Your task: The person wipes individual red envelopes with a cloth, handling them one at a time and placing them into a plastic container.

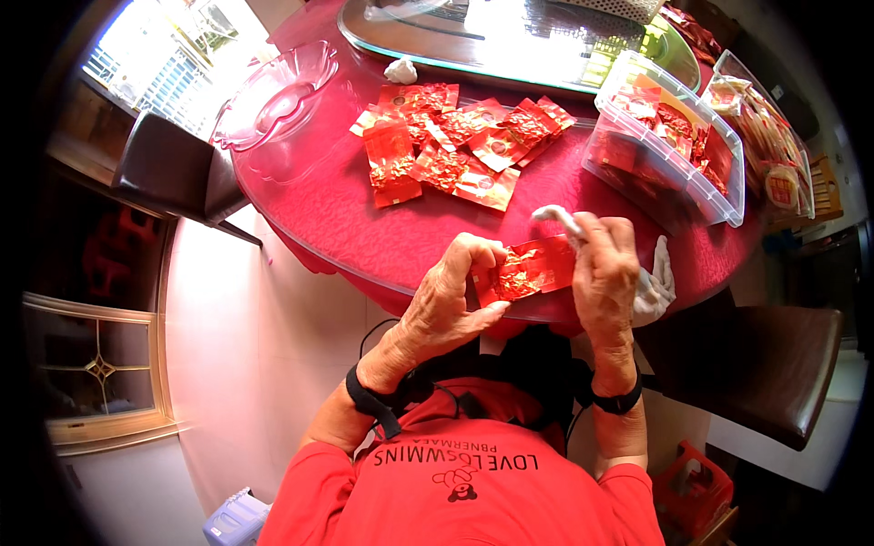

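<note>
Over the table's near edge, my left hand (456, 286) grips one end of a shiny red foil packet (529, 269) between thumb and fingers. My right hand (604, 273) is at the packet's other end, with a white cloth (652, 293) bunched in it; one corner sticks out past the fingers and the rest hangs toward the table. Beyond my hands lies a loose pile of similar red packets (444, 143). To the right of that pile, a clear plastic box (672, 164) stands tilted in view with more red packets inside.
A clear pink scalloped bowl (276, 102) stands at the left of the red-covered table (307, 225). A glass turntable (478, 48) fills the far side, with a crumpled white tissue (401, 71) before it. Another clear container (765, 136) is at right. Dark chairs (164, 164) flank the table.
</note>
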A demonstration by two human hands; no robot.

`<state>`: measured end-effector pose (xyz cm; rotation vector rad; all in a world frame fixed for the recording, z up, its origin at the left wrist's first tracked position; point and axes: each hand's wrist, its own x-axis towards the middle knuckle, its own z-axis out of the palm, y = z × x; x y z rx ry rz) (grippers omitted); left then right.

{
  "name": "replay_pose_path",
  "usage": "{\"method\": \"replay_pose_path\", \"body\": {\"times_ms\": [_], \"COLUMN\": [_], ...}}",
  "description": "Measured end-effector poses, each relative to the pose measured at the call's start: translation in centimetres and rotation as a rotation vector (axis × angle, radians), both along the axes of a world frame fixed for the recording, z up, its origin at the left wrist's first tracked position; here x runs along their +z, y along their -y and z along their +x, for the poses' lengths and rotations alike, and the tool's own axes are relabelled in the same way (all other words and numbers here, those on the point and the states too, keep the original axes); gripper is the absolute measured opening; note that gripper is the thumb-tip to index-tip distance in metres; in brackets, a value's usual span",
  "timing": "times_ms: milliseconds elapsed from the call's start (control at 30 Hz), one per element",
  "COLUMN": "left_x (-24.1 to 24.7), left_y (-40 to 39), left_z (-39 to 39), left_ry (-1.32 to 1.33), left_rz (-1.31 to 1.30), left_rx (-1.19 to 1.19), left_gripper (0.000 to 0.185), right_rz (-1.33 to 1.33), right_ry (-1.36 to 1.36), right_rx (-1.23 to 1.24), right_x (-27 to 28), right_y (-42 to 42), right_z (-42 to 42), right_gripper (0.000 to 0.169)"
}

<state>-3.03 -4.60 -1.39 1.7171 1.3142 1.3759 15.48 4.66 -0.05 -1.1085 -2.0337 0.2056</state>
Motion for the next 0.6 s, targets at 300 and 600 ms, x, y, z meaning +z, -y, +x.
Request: {"method": "replay_pose_path", "body": {"times_ms": [300, 600], "left_x": [0.6, -0.1], "left_y": [-0.1, -0.3], "left_z": [0.1, -0.1], "left_ry": [-0.041, -0.015], "left_rz": [-0.052, -0.024], "left_rx": [0.041, 0.044], "left_gripper": [0.048, 0.067], "right_rz": [0.095, 0.044], "right_ry": [0.204, 0.077], "right_rx": [0.386, 0.086], "right_x": [0.6, 1.9], "right_y": [1.9, 2.1], "right_z": [0.0, 3.1], "right_gripper": [0.031, 0.028]}}
